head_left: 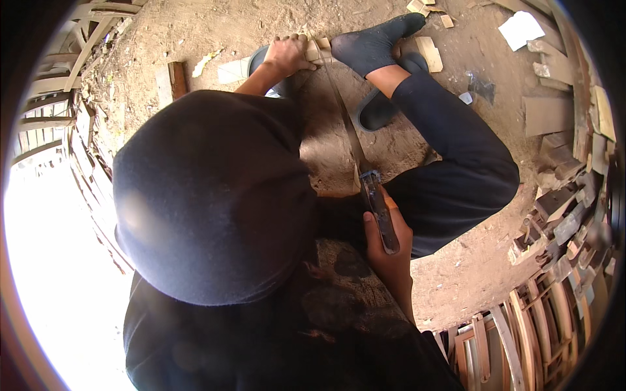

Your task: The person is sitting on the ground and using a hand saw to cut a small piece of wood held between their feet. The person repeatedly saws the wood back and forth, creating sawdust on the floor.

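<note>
My right hand (389, 238) is wrapped round the dark handle of a handsaw (347, 124). The saw's long narrow blade slopes away to the far side, its tip end crossing a pale wooden board (233, 72). Just left of the blade, my left hand (287, 55) is closed over the board, its thumb beside the cut edge. To the right, a foot in a dark sock (365, 49) bears against the wood near the blade. Whether the pale piece (428, 54) beyond the foot belongs to the same board, I cannot tell.
A dark sandal (378, 111) lies on the dirt floor (469, 274) beneath the raised leg. Offcuts (570, 221) are heaped along the right, with wooden frames (515, 339) at the lower right. A brown block (177, 79) lies at the left. Large dark cloth (208, 195) blocks the near left.
</note>
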Motion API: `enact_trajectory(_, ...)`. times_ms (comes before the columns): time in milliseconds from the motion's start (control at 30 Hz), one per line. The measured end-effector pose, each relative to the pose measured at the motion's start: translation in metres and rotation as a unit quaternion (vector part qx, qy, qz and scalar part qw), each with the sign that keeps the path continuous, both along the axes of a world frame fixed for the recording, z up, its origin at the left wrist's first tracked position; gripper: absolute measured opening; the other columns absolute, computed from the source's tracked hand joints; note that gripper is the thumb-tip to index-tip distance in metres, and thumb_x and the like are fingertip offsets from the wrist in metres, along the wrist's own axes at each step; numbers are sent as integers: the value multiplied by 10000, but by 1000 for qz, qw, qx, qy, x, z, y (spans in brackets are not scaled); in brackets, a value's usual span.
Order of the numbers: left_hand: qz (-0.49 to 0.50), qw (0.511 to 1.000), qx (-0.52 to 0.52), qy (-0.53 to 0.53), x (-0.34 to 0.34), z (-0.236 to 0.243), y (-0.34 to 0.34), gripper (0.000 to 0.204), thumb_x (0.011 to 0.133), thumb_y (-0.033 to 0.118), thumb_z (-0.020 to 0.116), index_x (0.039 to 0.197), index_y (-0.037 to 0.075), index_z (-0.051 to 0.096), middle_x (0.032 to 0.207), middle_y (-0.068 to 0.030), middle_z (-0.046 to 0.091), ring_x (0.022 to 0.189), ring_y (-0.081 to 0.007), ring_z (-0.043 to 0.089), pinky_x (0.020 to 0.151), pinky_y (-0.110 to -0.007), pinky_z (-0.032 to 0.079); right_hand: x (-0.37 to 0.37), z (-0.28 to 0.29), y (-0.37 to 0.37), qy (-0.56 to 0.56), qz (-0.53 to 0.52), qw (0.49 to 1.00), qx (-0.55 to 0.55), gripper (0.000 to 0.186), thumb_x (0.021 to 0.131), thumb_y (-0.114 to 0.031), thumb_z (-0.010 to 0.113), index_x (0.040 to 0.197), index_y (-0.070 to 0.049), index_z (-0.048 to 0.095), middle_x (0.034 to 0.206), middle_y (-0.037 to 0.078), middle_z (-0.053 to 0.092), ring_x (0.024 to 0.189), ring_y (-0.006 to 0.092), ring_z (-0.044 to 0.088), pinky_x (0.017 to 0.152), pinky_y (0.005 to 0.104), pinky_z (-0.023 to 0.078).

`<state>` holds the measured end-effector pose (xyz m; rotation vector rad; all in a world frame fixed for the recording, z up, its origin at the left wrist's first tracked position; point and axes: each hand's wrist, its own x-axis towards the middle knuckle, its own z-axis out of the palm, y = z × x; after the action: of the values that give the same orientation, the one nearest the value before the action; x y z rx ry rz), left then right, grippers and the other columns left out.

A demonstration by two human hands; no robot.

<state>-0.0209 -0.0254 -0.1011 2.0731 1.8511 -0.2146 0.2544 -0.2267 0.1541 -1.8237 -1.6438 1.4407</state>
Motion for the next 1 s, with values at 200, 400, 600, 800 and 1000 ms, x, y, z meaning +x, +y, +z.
enact_trajectory(200, -26, 1000, -5, 15, -1, -1, 3, 769, 783, 677, 564, 1195, 31, 505, 1201, -132, 582, 1190, -251, 529, 1000, -465, 395, 2, -8, -1, 0, -21, 1000, -11, 444, 905, -104, 586, 1328, -6, 494, 744, 139, 623, 626, 177, 627, 626, 290, 486)
enact_trajectory(400, -43, 996, 71, 40, -12, -16, 1, 707, 833, 624, 555, 1206, 25, 498, 1191, -147, 587, 1170, -258, 544, 978, -440, 376, 4, -16, 5, 5, 9, 1000, 14, 449, 906, -107, 586, 1332, 0, 489, 694, 104, 588, 594, 112, 553, 598, 255, 454)
enact_trajectory(600, -21, 1000, 16, 1, -4, -15, 0, 639, 861, 604, 528, 1141, 30, 494, 1118, -149, 624, 1060, -269, 621, 982, -420, 367, -1, 1, 13, -7, 15, 1000, -16, 447, 910, -105, 587, 1331, 8, 491, 670, 78, 564, 587, 75, 511, 562, 232, 427)
enact_trajectory(800, -15, 999, 28, 14, -5, -13, -2, 657, 854, 612, 533, 1148, 26, 493, 1092, -157, 630, 1009, -270, 646, 979, -429, 368, -3, 0, 13, 2, 17, 1000, 2, 439, 909, -99, 588, 1325, 9, 499, 684, 73, 570, 590, 66, 501, 557, 231, 426)
enact_trajectory(1000, -17, 999, 31, 24, -4, -19, -3, 655, 855, 608, 535, 1150, 25, 489, 1092, -151, 629, 996, -270, 650, 971, -438, 372, -4, 4, 16, -2, 22, 1000, -3, 439, 909, -97, 591, 1325, 6, 499, 691, 62, 567, 608, 55, 500, 576, 224, 427)
